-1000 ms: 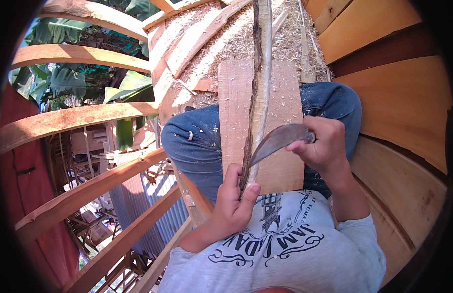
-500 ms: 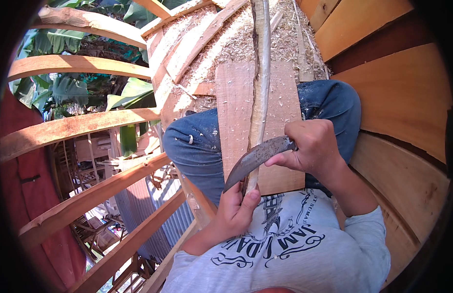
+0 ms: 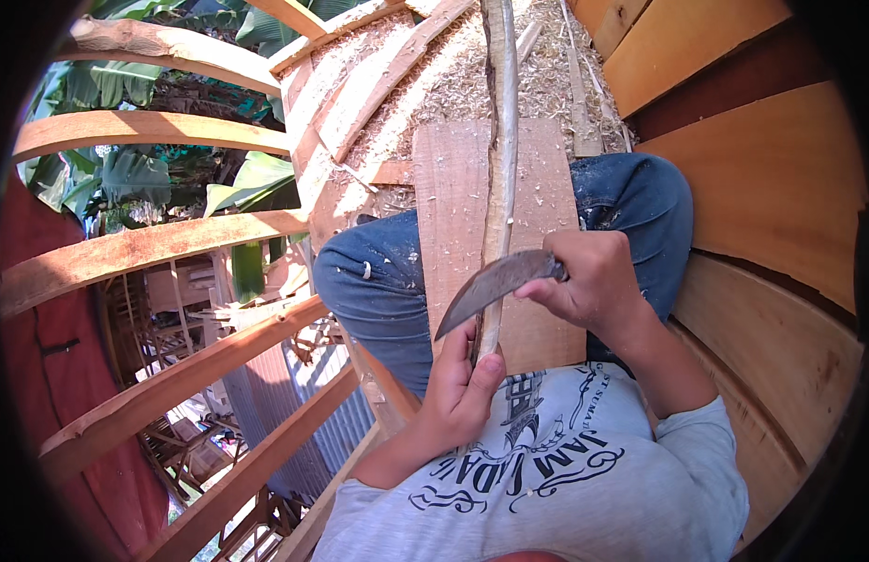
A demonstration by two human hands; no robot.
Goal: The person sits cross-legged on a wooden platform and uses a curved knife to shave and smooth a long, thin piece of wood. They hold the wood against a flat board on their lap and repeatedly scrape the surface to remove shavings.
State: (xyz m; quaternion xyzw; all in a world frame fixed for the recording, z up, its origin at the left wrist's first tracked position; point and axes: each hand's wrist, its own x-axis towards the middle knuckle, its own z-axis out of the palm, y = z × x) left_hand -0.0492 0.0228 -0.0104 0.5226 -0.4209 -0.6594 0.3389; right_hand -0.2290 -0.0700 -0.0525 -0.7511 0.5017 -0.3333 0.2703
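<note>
My left hand (image 3: 461,389) is closed round the near end of a long, narrow wooden pole (image 3: 501,187), which has rough dark bark along its left side and runs away from me between my knees. In my right hand (image 3: 596,281) is the handle of a broad, curved knife (image 3: 495,288). Its dark blade crosses over the pole just beyond my left hand, with the tip pointing left and toward me. Most of the handle is hidden by my fingers. Under the pole, a flat wooden board (image 3: 537,323) lies across my lap.
Wood shavings (image 3: 547,84) and loose strips (image 3: 397,80) cover the floor ahead. Curved wooden rails (image 3: 154,248) stand open on the left, with banana leaves and corrugated metal sheets (image 3: 280,412) beyond. A wall of wooden planks (image 3: 762,178) rises close on the right.
The knife and my right hand have shifted slightly, and the blade is turned so its broad side shows more. My left hand has moved a little; the pole stays in place.
</note>
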